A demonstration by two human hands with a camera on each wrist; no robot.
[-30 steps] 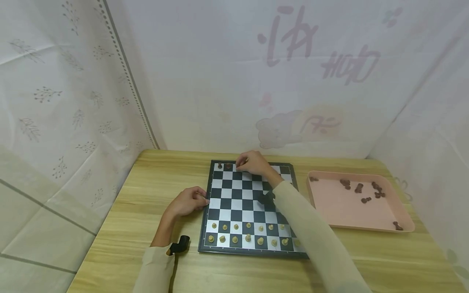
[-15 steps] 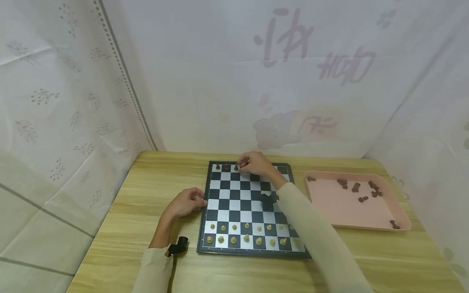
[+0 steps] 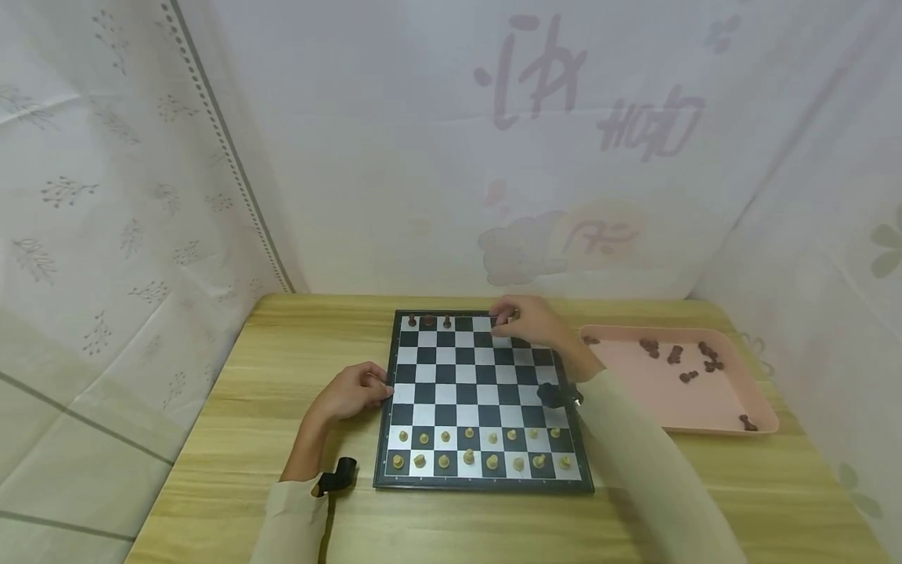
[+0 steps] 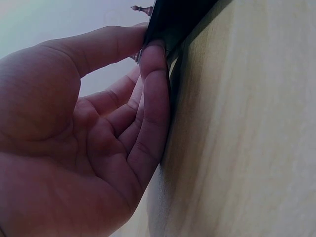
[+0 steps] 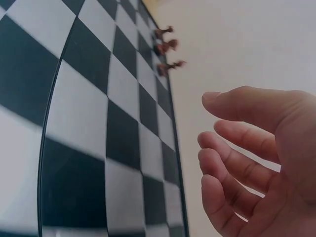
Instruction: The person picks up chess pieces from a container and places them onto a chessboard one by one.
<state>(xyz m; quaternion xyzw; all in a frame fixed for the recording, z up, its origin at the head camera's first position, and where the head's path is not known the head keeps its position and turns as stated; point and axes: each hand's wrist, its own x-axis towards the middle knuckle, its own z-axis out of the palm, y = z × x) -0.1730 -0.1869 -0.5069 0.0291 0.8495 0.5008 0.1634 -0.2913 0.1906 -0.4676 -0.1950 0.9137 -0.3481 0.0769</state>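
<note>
A black-and-white chessboard (image 3: 423,376) lies on the wooden table. My left hand (image 3: 354,390) is at its left edge; in the left wrist view the thumb (image 4: 111,47) and a finger (image 4: 154,74) pinch that edge. Over the board's far right part hovers my right hand (image 3: 532,319), fingers apart and loosely bent, holding nothing in the right wrist view. Three dark brown chess pieces stand in the far left squares, the third one a tall piece (image 3: 447,322) with a pointed top. Two rows of cream chess pieces (image 3: 468,456) fill the near side.
Right of the board sits a pink tray (image 3: 705,411) with several dark brown chess pieces (image 3: 675,355) lying in it. Patterned cloth (image 3: 395,157) hangs behind the table (image 3: 282,337) and at both sides. My right forearm crosses between board and tray.
The right hand let go of the third dark piece, which now stands on the far row, and moved right toward the tray. My left hand stayed at the board's edge. The view shifted slightly.
</note>
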